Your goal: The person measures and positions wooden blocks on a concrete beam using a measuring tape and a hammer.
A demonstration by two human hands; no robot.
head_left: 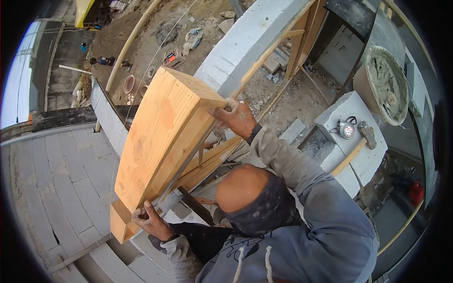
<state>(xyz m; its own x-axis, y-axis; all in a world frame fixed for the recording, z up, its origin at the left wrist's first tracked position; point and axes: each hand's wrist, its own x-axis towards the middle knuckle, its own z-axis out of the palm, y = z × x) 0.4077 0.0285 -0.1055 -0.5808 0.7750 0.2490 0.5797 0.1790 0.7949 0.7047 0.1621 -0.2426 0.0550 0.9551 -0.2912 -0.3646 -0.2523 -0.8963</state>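
Note:
A long wooden box-like frame (153, 137) of light boards runs diagonally in front of me, beside a pale block wall (245, 40). At its upper right end my right hand (236, 116) has its fingers on the edge of the wood, the thumb side against the board. Near the lower end my left hand (152, 221) touches the frame's edge with its fingertips, close to a smaller wooden piece (119, 221). My knee shows between both arms.
To the right, a hammer (367, 135) and a round metal tape-like tool (347, 129) lie on white blocks (349, 106). Behind them stands a bucket of mortar (387, 87). A person (106, 61) is far below at upper left. A string crosses beside the frame.

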